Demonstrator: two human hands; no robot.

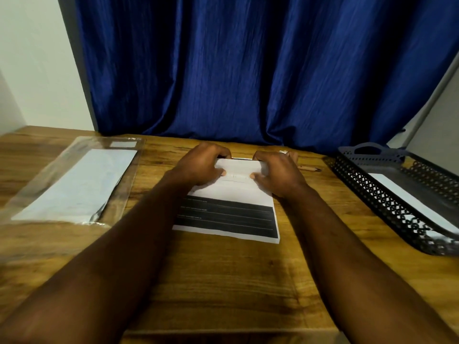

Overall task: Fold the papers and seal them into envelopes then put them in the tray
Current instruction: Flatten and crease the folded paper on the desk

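A white sheet of paper [231,214] with a black band of lined text near its bottom lies in the middle of the wooden table [223,281]. My left hand [201,165] and my right hand [275,172] both grip its far edge, fingers curled over it and thumbs pinching the folded-over part. At the left lies a clear plastic pack of white envelopes [77,182]. A dark perforated tray [387,194] stands at the right and holds a white envelope [412,202].
A pencil [309,168] lies on the table just right of my right hand. A blue curtain [248,70] hangs behind the table. White walls show at the left and at the far right.
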